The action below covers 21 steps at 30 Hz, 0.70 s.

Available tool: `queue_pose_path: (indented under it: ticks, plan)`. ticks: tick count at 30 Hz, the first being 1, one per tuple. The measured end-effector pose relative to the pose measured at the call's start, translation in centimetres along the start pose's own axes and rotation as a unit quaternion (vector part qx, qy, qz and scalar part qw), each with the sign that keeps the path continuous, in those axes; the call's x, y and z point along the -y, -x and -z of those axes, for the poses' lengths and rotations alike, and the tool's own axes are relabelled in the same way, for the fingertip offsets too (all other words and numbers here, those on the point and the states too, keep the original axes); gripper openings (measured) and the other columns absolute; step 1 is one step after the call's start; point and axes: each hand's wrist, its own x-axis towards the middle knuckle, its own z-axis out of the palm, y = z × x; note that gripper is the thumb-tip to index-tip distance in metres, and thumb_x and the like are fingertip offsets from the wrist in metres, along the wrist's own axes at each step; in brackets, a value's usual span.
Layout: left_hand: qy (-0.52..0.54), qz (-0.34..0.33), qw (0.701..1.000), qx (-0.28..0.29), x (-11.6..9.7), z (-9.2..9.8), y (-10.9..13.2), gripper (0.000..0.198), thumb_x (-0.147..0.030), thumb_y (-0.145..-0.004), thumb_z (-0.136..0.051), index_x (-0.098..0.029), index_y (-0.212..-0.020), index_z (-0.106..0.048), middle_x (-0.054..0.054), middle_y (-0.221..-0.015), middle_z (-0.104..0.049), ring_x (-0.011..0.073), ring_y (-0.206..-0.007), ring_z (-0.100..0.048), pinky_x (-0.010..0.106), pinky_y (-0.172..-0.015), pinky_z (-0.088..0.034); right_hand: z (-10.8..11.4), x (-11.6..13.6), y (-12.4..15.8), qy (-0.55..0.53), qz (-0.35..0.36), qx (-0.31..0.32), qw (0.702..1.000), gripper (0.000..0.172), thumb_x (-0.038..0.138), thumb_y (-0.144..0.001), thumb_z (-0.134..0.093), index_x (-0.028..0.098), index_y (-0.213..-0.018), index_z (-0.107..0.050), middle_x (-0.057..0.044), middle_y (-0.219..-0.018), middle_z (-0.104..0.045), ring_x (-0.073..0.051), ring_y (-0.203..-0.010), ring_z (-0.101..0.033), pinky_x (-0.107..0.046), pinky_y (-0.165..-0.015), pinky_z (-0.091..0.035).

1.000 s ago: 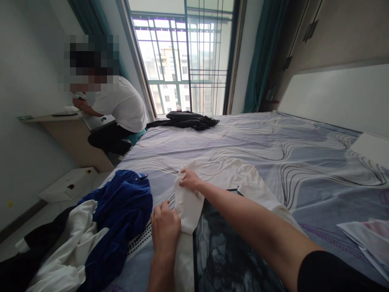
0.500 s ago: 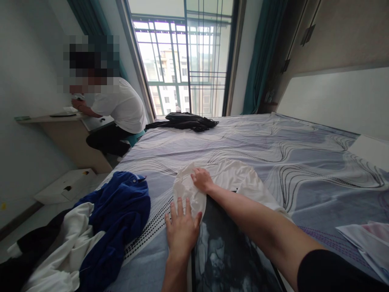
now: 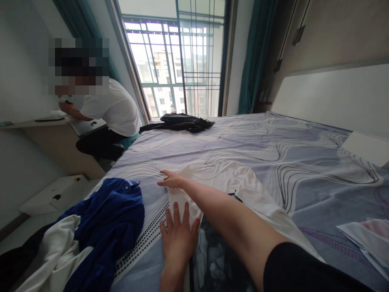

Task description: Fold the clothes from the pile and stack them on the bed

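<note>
Clothes (image 3: 112, 219) lie bunched at the far left, blue against white, their lower part cut off by the bottom edge. Next comes my right hand (image 3: 170, 178), which has swung leftward from over the white shirt (image 3: 226, 176) to its left shoulder edge; its fingers stretch out loosely and grip nothing I can see, though whether my palm touches the fabric I cannot tell. My left hand (image 3: 179, 237) lies flat, fingers fanned over the sleeve (image 3: 180, 196), much as a moment ago. I take this as smoothing the shirt's left side outward. The shirt lies spread on the bed (image 3: 243, 142) before me, its middle hidden by my right forearm (image 3: 212, 202); the dark print (image 3: 226, 259) runs out of view, its design unreadable. At the far right, a folded pale item (image 3: 369, 239) is cropped, so I cannot name it.
</note>
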Motion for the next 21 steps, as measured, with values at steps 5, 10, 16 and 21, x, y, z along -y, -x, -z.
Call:
queue_pose_path:
  ticks: [5, 10, 16, 21]
  plan:
    - [-0.031, -0.017, 0.999, -0.033, -0.7, -0.3, -0.1, 0.05, -0.051, -0.084, -0.063, -0.037, -0.132, -0.062, 0.014, -0.161, -0.034, 0.0462, -0.151, 0.0, 0.081, -0.106, 0.001, 4.3, -4.3, 9.4, 0.205, 0.057, -0.08, 0.974, 0.064, 0.043, -0.095, -0.057, 0.024, -0.152, -0.038, -0.009, -0.162, -0.03, -0.03, -0.151, -0.02, -0.057, -0.121, -0.013]
    - [-0.288, -0.005, 0.954, 0.087, -2.0, 0.2, -0.4, 0.051, -0.045, -0.097, -0.039, -0.044, -0.148, -0.039, 0.006, -0.165, -0.027, 0.0461, -0.151, -0.008, 0.082, -0.106, -0.007, 9.2, -12.5, 25.3, 0.321, -0.216, -0.142, 0.911, 0.064, 0.052, -0.102, -0.032, 0.02, -0.158, -0.028, -0.011, -0.165, -0.022, -0.032, -0.152, -0.013, -0.058, -0.12, -0.008]
    - [-0.358, -0.007, 0.931, 0.066, -2.8, 0.3, -0.8, 0.051, -0.046, -0.098, -0.034, -0.049, -0.149, -0.026, 0.004, -0.166, -0.025, 0.0454, -0.148, -0.02, 0.079, -0.104, -0.022, 8.8, -14.9, 33.8, 0.311, -0.216, -0.143, 0.914, 0.064, 0.062, -0.099, -0.023, 0.033, -0.157, -0.025, 0.0, -0.166, -0.015, -0.029, -0.153, -0.011, -0.055, -0.122, -0.005]
    - [-0.427, -0.061, 0.902, -0.024, -4.7, 0.9, 3.1, 0.048, -0.035, -0.1, -0.037, -0.038, -0.148, -0.038, 0.011, -0.162, -0.032, 0.0449, -0.149, -0.019, 0.076, -0.107, -0.02, 7.5, -12.7, 36.2, 0.303, -0.226, -0.184, 0.908, 0.061, 0.056, -0.1, -0.028, 0.031, -0.155, -0.032, -0.003, -0.165, -0.02, -0.029, -0.152, -0.013, -0.054, -0.122, -0.001]
